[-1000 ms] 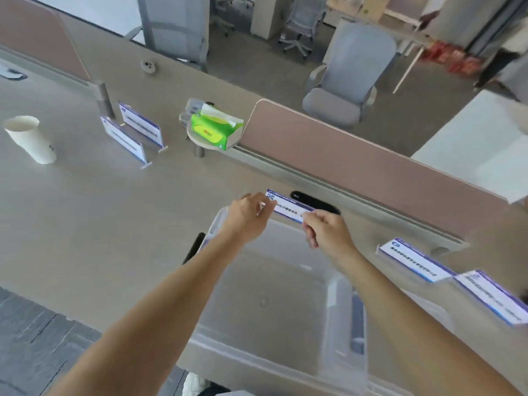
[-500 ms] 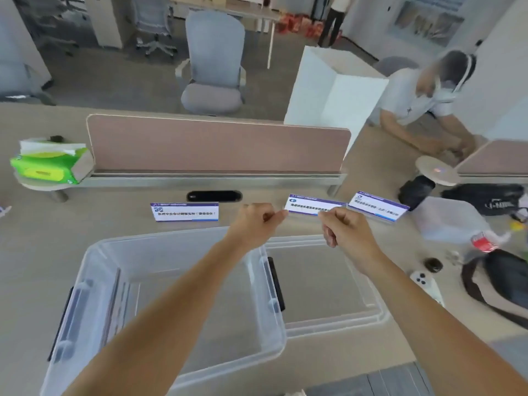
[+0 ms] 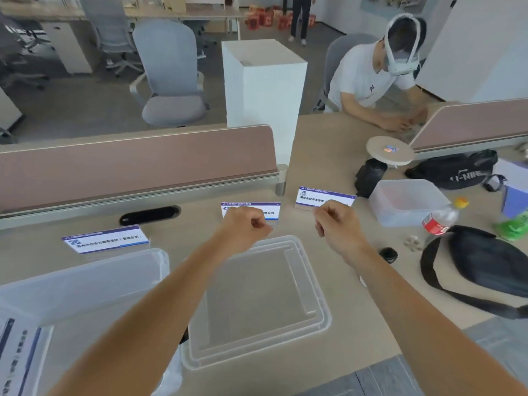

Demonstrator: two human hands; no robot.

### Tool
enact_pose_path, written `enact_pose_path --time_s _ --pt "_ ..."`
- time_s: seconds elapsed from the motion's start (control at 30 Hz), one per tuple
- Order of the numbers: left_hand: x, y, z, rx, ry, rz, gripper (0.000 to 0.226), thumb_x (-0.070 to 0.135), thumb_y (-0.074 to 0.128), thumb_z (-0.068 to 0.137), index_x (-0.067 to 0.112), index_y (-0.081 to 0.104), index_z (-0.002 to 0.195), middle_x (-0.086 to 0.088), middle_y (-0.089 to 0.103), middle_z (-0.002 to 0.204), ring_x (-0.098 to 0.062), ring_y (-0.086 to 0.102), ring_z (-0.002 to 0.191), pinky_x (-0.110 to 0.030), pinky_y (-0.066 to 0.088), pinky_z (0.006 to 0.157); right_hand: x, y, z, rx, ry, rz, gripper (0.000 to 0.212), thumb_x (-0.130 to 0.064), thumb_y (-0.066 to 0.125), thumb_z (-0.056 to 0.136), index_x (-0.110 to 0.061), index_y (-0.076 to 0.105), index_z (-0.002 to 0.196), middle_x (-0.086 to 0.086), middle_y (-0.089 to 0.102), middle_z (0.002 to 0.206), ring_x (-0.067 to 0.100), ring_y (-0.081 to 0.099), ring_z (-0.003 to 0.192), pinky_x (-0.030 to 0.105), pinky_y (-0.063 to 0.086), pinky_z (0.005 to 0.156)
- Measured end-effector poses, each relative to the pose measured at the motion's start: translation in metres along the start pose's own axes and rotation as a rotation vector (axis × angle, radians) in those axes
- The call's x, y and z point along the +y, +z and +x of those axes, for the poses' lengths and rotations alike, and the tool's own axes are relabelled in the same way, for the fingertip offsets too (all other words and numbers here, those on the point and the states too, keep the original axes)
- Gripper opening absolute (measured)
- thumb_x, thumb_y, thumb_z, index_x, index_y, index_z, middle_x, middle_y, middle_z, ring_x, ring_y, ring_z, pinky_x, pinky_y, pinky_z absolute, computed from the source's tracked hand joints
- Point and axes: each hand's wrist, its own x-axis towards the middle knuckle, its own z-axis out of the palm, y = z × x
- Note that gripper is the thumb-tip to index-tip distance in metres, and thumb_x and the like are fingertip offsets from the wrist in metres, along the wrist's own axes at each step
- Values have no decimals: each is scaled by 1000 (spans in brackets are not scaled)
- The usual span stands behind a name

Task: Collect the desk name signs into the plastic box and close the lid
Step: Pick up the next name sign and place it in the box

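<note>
Three blue-and-white name signs stand on the desk: a left sign (image 3: 105,241), a middle sign (image 3: 257,209) and a right sign (image 3: 324,195). My left hand (image 3: 245,225) hovers with curled fingers in front of the middle sign and hides its lower part. Just below the right sign's lower edge, my right hand (image 3: 337,222) is curled too. Neither hand visibly grips a sign. The clear plastic box (image 3: 85,281) sits at lower left with one sign (image 3: 17,355) inside. Its clear lid (image 3: 257,304) lies flat under my forearms.
A pink divider (image 3: 137,164) runs behind the signs. On the right lie a small clear container (image 3: 405,201), a bottle (image 3: 440,221), black bags (image 3: 485,261) and a small black object (image 3: 388,254). A person (image 3: 371,81) sits across the desk.
The view has swung right. My hands were at the two ends of one sign; now they are further apart, the left before the middle sign, the right below the right sign.
</note>
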Motion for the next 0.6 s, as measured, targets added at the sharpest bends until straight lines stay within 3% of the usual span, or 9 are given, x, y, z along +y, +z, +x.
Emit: enact_pose_path --time_s 0.1,0.2,0.27,0.37,0.43,0.6 --pt "15 9 22 -16 39 -8 27 26 70 81 13 56 62 9 49 57 -7 39 48 -21 30 47 7 -24 15 40 25 -42 33 -17 54 93 -9 50 61 -3 53 50 2 40 41 14 33 43" --pt "25 21 45 -61 79 -110 30 32 71 82 12 59 64 10 50 59 -7 41 50 -20 32 50 13 -39 25 56 76 -89 36 -26 58 91 -16 54 57 -7 51 45 12 42 46 26 38 54" --pt "28 32 61 -84 101 -149 29 35 73 82 16 60 63 11 55 62 -4 45 53 -18 34 52 17 -46 31 68 76 -161 34 -28 60 89 -17 57 57 -7 49 48 13 41 48 27 36 56" --pt "30 49 83 -78 91 -193 26 31 74 81 11 65 68 8 59 67 -4 49 56 -22 38 57 23 -57 44 73 77 -342 29 -25 63 87 -1 60 71 4 53 57 9 42 47 24 36 49" --pt "33 56 96 -56 76 -189 23 29 74 82 10 65 70 8 58 69 -4 49 58 -22 37 58 29 -65 60 76 74 -397 29 -24 64 86 2 60 75 14 59 64 12 47 54 26 39 53" --pt "37 74 131 -46 8 -118 21 29 72 83 14 66 70 9 59 69 -6 50 58 -23 40 57 61 -79 109 52 122 -322 26 -20 59 84 5 56 76 8 55 61 17 44 54 29 38 53"
